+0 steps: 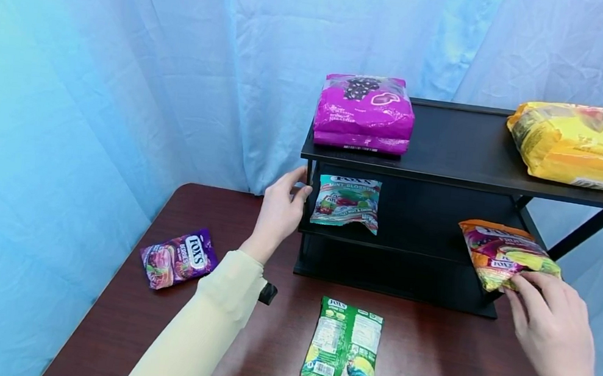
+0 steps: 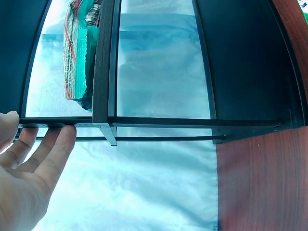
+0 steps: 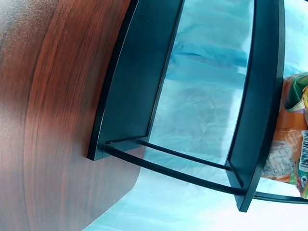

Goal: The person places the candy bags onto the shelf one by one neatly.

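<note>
A black tiered shelf rack (image 1: pixel 455 144) stands on the table. My left hand (image 1: pixel 281 207) grips its left side; in the left wrist view the thumb and straightish fingers (image 2: pixel 53 159) lie on opposite sides of a black side bar (image 2: pixel 53 121). Just right of that hand, a teal mint candy bag (image 1: pixel 346 204) stands on the middle shelf. At the right end of the same shelf, my right hand (image 1: pixel 554 328) pinches the lower front of an orange fruit candy bag (image 1: pixel 504 251). This bag (image 3: pixel 284 149) also shows in the right wrist view, where the hand is out of frame.
On the top shelf sit a purple candy bag (image 1: pixel 364 118) at left and a yellow one (image 1: pixel 592 151) at right. A green candy bag (image 1: pixel 344 349) lies on the table before the rack, and a dark purple berries bag (image 1: pixel 179 259) lies left. Blue curtain (image 1: pixel 182 65) hangs behind.
</note>
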Demonstrator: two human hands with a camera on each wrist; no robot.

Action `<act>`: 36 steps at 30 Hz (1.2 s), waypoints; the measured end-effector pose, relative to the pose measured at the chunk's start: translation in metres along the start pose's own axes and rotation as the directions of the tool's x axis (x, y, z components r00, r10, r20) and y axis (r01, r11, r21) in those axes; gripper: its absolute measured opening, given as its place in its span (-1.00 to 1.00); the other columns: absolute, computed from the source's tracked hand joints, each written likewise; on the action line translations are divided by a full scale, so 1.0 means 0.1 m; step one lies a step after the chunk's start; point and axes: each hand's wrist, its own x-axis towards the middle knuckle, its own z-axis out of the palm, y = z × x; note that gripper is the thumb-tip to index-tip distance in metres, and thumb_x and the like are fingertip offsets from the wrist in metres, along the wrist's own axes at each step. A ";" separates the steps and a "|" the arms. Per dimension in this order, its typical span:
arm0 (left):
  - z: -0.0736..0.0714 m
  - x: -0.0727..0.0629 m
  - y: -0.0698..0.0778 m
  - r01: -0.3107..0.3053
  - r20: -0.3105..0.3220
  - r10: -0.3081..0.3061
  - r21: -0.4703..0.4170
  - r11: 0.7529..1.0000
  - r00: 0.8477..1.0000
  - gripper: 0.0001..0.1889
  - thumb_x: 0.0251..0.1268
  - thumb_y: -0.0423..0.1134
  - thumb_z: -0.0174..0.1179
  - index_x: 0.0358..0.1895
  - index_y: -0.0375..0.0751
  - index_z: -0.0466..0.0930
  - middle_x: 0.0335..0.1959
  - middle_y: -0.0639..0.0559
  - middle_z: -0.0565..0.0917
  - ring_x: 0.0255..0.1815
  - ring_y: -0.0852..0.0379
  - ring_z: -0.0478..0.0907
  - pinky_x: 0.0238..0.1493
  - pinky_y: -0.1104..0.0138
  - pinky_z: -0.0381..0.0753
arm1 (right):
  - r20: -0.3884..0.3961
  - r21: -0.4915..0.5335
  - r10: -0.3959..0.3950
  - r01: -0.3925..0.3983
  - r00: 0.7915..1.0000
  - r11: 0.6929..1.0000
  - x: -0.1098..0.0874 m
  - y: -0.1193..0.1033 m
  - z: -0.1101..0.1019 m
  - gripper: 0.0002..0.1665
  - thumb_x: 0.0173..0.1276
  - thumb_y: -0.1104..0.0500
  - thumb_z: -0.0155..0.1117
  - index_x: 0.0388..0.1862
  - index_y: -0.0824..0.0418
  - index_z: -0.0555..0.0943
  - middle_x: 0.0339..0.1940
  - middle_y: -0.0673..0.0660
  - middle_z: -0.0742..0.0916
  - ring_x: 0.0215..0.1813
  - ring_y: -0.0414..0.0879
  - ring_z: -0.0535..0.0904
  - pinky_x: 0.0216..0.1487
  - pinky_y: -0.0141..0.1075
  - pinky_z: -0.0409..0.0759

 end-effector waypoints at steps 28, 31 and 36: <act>0.00 0.00 -0.01 -0.026 -0.009 0.026 0.012 1.000 1.000 -0.56 0.60 -0.28 0.08 0.45 -0.25 0.43 0.23 -0.13 0.61 0.14 -0.04 0.65 0.16 0.15 0.65 | 0.014 0.012 0.025 -0.025 1.000 1.000 0.07 0.00 0.11 -0.58 0.67 0.12 -0.01 -0.11 0.53 0.49 0.12 0.51 0.61 0.14 0.40 0.49 0.26 0.20 0.40; 0.00 0.00 -0.01 -0.029 -0.011 0.030 0.013 0.999 1.000 -0.56 0.60 -0.28 0.08 0.45 -0.26 0.43 0.22 -0.14 0.61 0.12 -0.04 0.65 0.14 0.15 0.66 | 0.061 -0.007 0.083 -0.082 0.995 0.997 0.09 -0.01 0.12 -0.78 0.42 0.39 0.27 -0.08 0.52 0.48 0.18 0.53 0.59 0.19 0.40 0.48 0.42 0.19 0.33; 0.00 0.00 0.00 -0.022 -0.006 0.023 0.008 1.000 1.000 -0.56 0.60 -0.28 0.08 0.45 -0.25 0.43 0.23 -0.13 0.61 0.12 -0.03 0.65 0.12 0.15 0.66 | 0.110 -0.015 0.182 -0.181 0.977 0.983 0.14 -0.04 0.15 -0.72 0.36 0.44 0.32 -0.01 0.46 0.49 0.26 0.53 0.57 0.21 0.43 0.46 0.33 0.31 0.39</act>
